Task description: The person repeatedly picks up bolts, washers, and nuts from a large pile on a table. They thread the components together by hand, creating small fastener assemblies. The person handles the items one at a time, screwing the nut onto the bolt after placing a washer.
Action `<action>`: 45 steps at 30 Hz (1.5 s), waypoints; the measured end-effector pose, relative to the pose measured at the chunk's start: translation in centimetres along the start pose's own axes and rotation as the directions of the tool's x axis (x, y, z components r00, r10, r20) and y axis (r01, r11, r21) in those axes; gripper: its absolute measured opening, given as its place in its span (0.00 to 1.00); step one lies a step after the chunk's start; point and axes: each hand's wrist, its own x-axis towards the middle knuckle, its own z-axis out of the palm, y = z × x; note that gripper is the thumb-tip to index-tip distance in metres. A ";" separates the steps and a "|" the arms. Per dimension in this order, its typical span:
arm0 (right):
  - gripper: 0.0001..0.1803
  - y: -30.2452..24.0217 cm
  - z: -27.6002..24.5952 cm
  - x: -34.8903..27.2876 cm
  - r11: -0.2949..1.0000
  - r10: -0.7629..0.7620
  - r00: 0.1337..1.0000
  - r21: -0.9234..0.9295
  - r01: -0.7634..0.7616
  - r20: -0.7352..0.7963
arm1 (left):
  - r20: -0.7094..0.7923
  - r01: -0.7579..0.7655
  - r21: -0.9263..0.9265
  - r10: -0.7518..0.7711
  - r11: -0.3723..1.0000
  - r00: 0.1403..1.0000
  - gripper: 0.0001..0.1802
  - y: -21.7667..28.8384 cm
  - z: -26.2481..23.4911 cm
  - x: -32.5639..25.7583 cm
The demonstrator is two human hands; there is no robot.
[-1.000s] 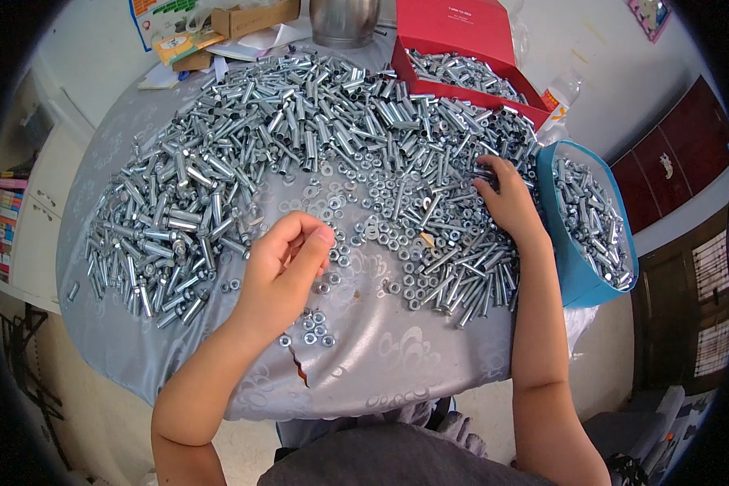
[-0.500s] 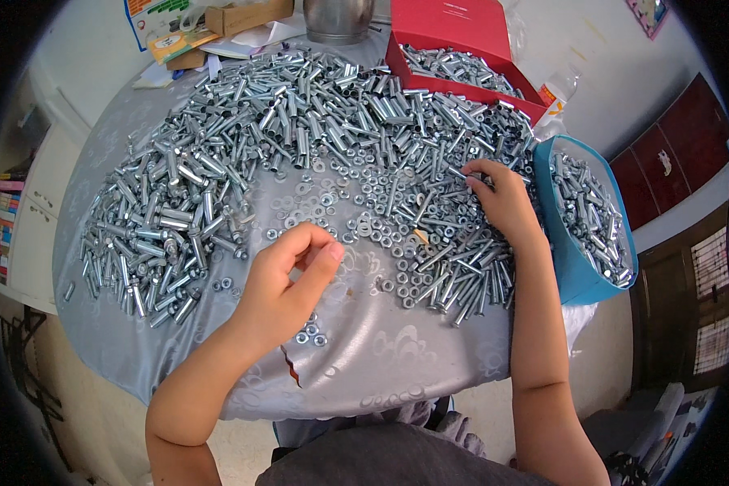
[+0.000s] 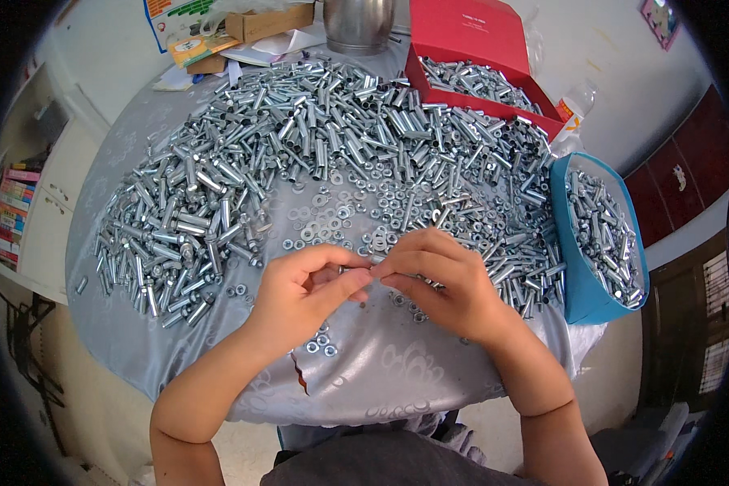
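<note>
My left hand (image 3: 293, 293) and my right hand (image 3: 449, 285) meet above the near middle of the table, fingertips touching. Both are closed in a pinch. A thin bit of metal, which looks like a bolt (image 3: 373, 260), shows between the right fingertips; the fingers cover most of it. What the left fingers grip is hidden. Just beyond lie flat washers (image 3: 309, 229) and hex nuts (image 3: 346, 212). Long thin bolts (image 3: 506, 267) are heaped beside my right hand. Several loose nuts (image 3: 324, 340) rest on the cloth below my left hand.
Metal sleeves (image 3: 316, 121) pile along the back, thick sleeved anchor bolts (image 3: 190, 223) at left. A red box (image 3: 494, 105) and a blue bin (image 3: 579, 279) hold more metal parts. A metal pot (image 3: 358, 28) stands behind. The grey tablecloth (image 3: 364, 373) has a tear (image 3: 300, 374).
My right hand has come left and nearer from the bolt heap to meet my left hand. The left fingers have closed in beside it. The whole view has shifted slightly.
</note>
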 end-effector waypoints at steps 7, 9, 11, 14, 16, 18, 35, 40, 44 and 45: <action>0.11 0.2 0.0 -0.6 0.760 0.444 0.893 0.557 -0.335 -0.068 | -0.192 -0.067 -0.039 0.058 0.997 0.980 0.09 -0.4 -1.0 0.7; 0.13 0.5 0.0 -0.6 0.670 0.491 0.870 0.657 -0.344 -0.045 | -0.222 -0.069 -0.079 0.049 0.994 0.974 0.09 -0.6 -1.3 0.9; 0.12 0.6 0.2 -0.6 0.623 0.507 0.862 0.694 -0.360 -0.008 | -0.207 -0.069 -0.063 0.054 0.996 0.977 0.09 -0.6 -1.2 0.9; 0.11 0.6 0.4 -0.6 0.585 0.504 0.863 0.718 -0.377 0.043 | -0.163 -0.049 -0.048 0.041 0.998 0.986 0.10 -0.4 -1.0 0.7; 0.11 0.3 0.6 -0.7 0.591 0.499 0.864 0.701 -0.399 0.071 | -0.133 -0.035 -0.035 0.030 0.999 0.991 0.10 -0.4 -0.9 0.5; 0.11 0.2 0.9 -0.7 0.565 0.493 0.866 0.725 -0.393 0.085 | -0.120 -0.019 0.021 0.022 1.000 0.993 0.10 -0.4 -0.9 0.4; 0.07 -0.8 1.6 -0.4 0.495 0.461 0.871 0.765 -0.412 0.171 | 0.024 0.013 0.187 -0.018 0.982 1.000 0.13 0.4 -0.3 -0.4; 0.07 -0.8 1.9 -0.6 0.619 0.463 0.878 0.664 -0.420 0.123 | 0.068 -0.025 0.371 0.000 0.928 0.998 0.17 0.2 0.1 -0.6; 0.07 -1.4 1.8 -0.4 0.638 0.474 0.873 0.639 -0.429 0.114 | 0.103 -0.091 0.396 0.054 0.914 0.993 0.18 0.5 0.0 -0.4; 0.07 -1.4 1.8 -0.4 0.641 0.465 0.878 0.642 -0.420 0.111 | 0.096 -0.101 0.375 0.069 0.921 0.993 0.18 0.7 -0.1 -0.4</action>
